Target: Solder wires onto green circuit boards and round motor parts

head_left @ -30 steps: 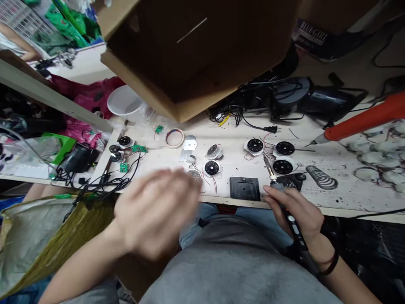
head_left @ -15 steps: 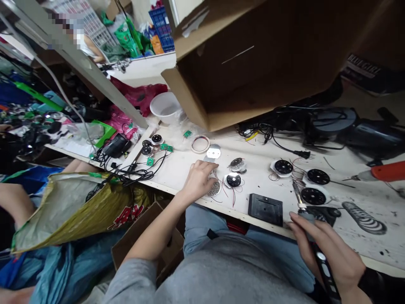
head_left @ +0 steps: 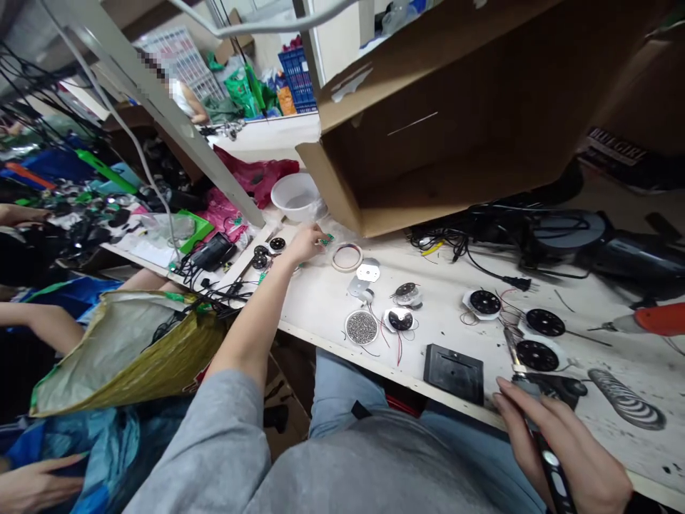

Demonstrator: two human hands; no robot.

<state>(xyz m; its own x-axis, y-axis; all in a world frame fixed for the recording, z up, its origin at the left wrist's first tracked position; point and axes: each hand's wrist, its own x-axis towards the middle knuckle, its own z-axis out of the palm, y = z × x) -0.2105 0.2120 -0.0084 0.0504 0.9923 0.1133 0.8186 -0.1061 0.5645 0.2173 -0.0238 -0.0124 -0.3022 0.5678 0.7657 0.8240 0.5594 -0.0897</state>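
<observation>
My left hand (head_left: pixel 307 243) stretches across the bench, its fingertips at a small green circuit board (head_left: pixel 325 239); I cannot tell whether they grip it. My right hand (head_left: pixel 556 450) is at the near edge, shut around a black soldering iron (head_left: pixel 546 446) whose metal tip (head_left: pixel 507 343) points away. That tip is just above a black disc (head_left: pixel 536 355) with a printed dial. Another dial disc (head_left: pixel 400 320) lies by a round dish of metal beads (head_left: pixel 361 328), both well away from either hand. Red wires trail from the discs.
A cardboard box (head_left: pixel 428 143) hangs over the bench's far side. A tape roll (head_left: pixel 347 257), a white bowl (head_left: pixel 296 198) and a black plate (head_left: pixel 454 373) are nearby. A co-worker's hand (head_left: pixel 37 485) is at the lower left, beside a woven bag (head_left: pixel 123 357).
My left hand has moved from the bead dish, now uncovered, out to the far left towards the green board. The view has swung left, and my right hand keeps the iron.
</observation>
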